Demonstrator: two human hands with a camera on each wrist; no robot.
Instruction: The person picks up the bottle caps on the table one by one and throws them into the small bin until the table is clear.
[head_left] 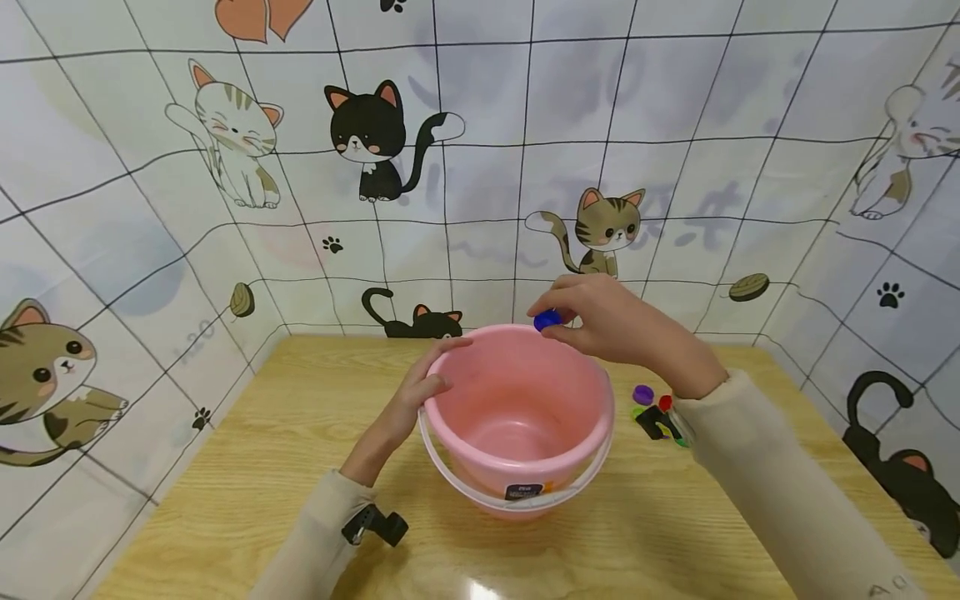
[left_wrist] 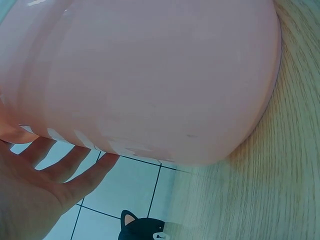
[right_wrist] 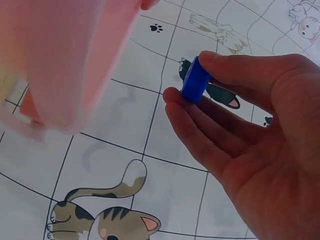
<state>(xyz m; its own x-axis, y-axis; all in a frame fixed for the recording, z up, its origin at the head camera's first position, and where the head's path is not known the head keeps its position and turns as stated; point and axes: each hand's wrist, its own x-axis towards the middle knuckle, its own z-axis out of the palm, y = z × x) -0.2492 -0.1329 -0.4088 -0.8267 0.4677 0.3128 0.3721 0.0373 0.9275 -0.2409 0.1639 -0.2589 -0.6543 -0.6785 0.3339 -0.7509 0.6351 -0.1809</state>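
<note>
A pink bucket stands on the wooden table, its white handle lowered at the front; the part of its inside that shows holds nothing. My left hand grips the rim at the left, thumb inside, and in the left wrist view the fingers of the left hand lie along the outer wall. Over the far right of the rim, my right hand pinches a small blue cap. The right wrist view shows the blue cap between thumb and fingertips of the right hand, beside the bucket.
Right of the bucket, partly behind the right sleeve, several small pieces lie on the table: a purple cap, a red one, green ones and black wrist gear. A cat-print cloth hangs behind and at both sides.
</note>
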